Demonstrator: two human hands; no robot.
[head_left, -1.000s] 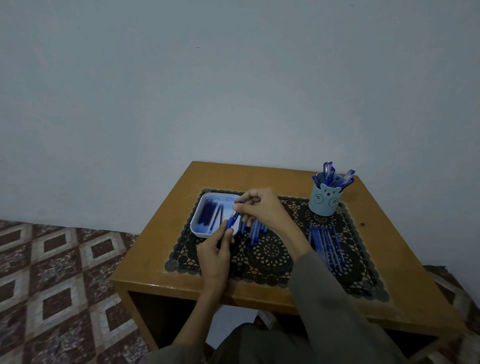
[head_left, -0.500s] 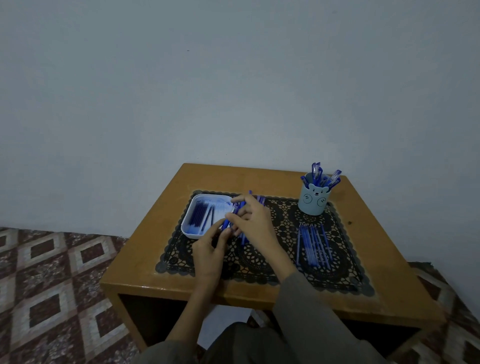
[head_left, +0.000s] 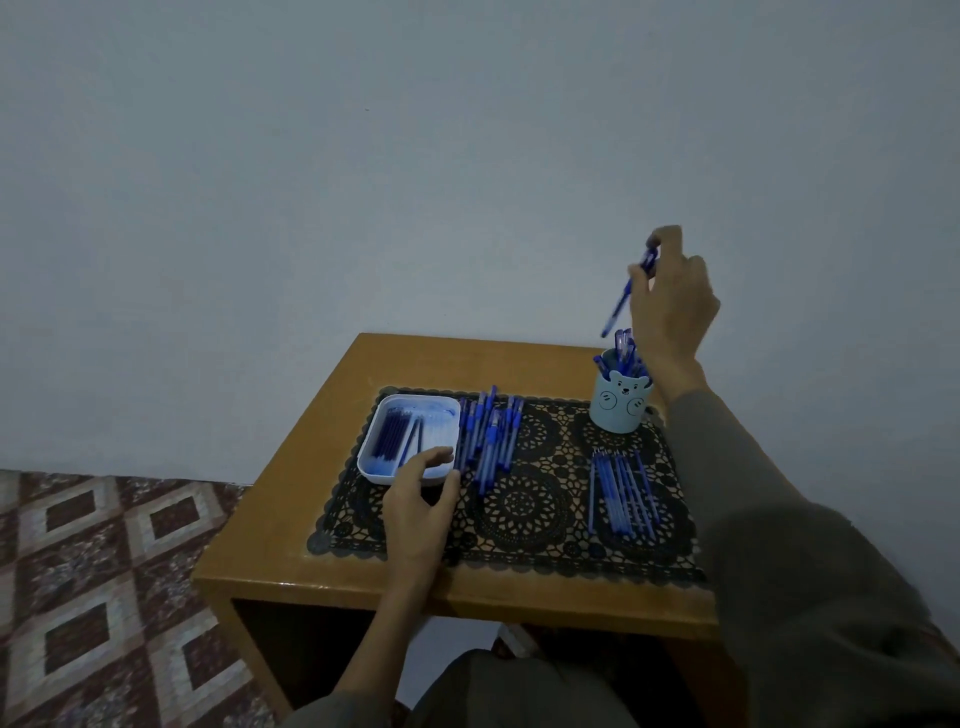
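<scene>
Now our right hand (head_left: 675, 306) pinches the pen (head_left: 626, 292) at its top, grip clamped on it; the pen hangs tilted just above the bear cup (head_left: 621, 402), lower tip toward the rim; our left hand (head_left: 421, 499), fingers loose and empty, lies well left of the cup.

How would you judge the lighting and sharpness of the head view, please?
Head view: dim, bluish, even light, with no glare and only faint shadows; the raised blue pen above the bear pen cup looks slightly motion-blurred; the pen row on the lace mat and the white tray are fairly sharp; the wide-angle lens seems to stretch the grey sleeve at the right edge.
</scene>
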